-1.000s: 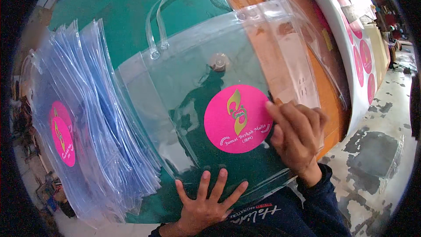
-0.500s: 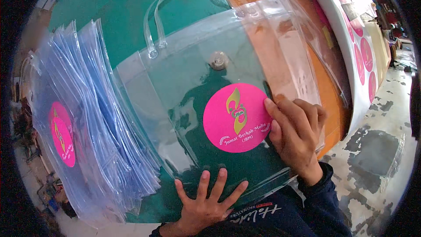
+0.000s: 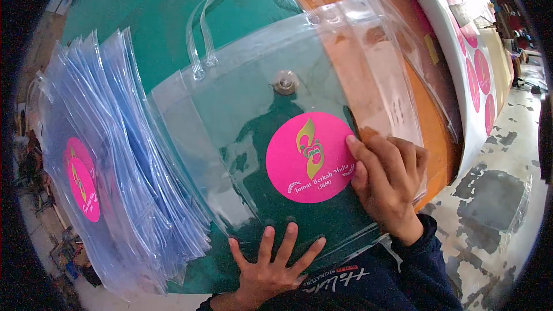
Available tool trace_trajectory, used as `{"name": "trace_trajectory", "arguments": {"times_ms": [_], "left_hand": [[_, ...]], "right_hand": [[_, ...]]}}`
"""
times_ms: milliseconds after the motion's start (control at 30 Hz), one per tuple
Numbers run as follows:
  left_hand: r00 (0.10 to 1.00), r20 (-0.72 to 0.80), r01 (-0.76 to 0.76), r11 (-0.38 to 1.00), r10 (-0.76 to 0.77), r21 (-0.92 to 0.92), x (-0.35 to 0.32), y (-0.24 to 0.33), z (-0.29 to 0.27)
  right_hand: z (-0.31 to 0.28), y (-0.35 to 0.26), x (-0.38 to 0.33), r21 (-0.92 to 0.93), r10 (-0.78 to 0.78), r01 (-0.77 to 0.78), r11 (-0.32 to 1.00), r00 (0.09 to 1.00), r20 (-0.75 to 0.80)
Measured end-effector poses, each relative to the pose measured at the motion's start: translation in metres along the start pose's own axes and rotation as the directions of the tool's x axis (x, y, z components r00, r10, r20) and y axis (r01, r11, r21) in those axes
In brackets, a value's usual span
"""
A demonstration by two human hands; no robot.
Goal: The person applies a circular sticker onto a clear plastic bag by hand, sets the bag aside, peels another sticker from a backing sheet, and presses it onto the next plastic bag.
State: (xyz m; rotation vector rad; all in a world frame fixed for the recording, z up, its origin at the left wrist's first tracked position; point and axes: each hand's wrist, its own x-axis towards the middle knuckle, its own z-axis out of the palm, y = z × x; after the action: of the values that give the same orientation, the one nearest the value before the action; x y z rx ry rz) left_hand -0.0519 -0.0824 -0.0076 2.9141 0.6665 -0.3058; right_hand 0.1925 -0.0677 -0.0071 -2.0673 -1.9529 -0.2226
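Note:
A clear plastic bag (image 3: pixel 230 132) with a looped clear handle (image 3: pixel 199 29) and a round snap button (image 3: pixel 285 82) lies flat before me. On its front is a round pink sticker (image 3: pixel 308 158) with a yellow-green emblem and white lettering. Thumb and forefinger of my right hand (image 3: pixel 389 181) pinch the sticker's right edge, the other fingers curled. Spread flat, my left hand (image 3: pixel 271 273) rests its fingertips on the bag's near edge, below the sticker.
Left of the bag lies a thick stack of clear plastic bags (image 3: pixel 127 155), the top one bearing the same pink sticker. Beneath is a green surface (image 3: pixel 150 0) next to an orange-brown one (image 3: pixel 429 115). A white sheet of pink stickers (image 3: pixel 461 109) lies along the right.

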Motion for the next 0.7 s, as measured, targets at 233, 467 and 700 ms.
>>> {"name": "trace_trajectory", "arguments": {"times_ms": [233,467,700], "left_hand": [[0.994,0.021,0.106,0.983,-0.104,-0.149,0.002,0.002,-0.007],[0.993,0.107,0.065,0.969,-0.041,-0.240,0.017,-0.012,-0.050],[0.999,-0.007,-0.035,0.821,0.038,-0.570,0.047,-0.038,-0.083]], "right_hand": [[0.001,0.003,0.003,0.040,0.147,-0.144,0.989,0.984,-0.104],[-0.002,0.013,0.008,0.576,0.390,-0.331,0.748,0.920,0.021],[-0.011,0.022,0.003,0.667,0.406,-0.435,0.604,0.889,0.212]]}}
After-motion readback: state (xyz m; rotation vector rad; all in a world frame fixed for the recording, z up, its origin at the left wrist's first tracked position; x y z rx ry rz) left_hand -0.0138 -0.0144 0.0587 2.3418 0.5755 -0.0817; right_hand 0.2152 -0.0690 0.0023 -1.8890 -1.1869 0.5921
